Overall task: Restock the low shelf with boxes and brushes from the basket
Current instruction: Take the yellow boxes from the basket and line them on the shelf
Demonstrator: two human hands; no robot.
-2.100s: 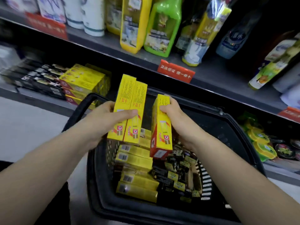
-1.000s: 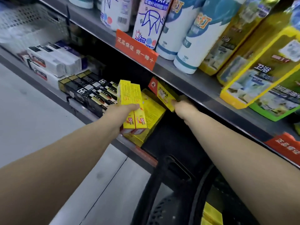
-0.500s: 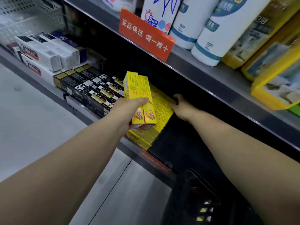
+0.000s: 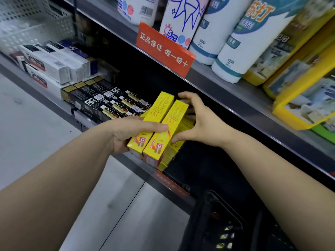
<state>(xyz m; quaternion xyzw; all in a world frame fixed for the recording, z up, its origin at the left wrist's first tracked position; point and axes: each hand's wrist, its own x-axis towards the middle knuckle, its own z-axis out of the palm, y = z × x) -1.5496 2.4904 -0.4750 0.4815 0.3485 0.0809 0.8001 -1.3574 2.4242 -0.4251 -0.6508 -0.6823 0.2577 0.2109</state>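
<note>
My left hand (image 4: 125, 134) grips two long yellow boxes (image 4: 159, 127) side by side, thumb laid across their tops, just above the stack of yellow boxes (image 4: 178, 147) on the low shelf (image 4: 54, 107). My right hand (image 4: 201, 124) is spread beside the right-hand box, with the thumb tip against its side and the fingers, partly blurred, arched by its far end. It holds nothing. The black basket (image 4: 213, 214) shows at the bottom right, with its contents mostly hidden.
Black boxes (image 4: 108, 100) and white boxes (image 4: 54, 64) lie left of the yellow stack. The shelf space right of the stack is dark. Above, a shelf carries white bottles (image 4: 204, 33), yellow packs (image 4: 299, 87) and an orange sign (image 4: 163, 49). Grey floor lies to the left.
My right hand has come back from deep in the shelf, with no box in it, to the boxes in my left hand. My left hand has lowered its two boxes toward the stack.
</note>
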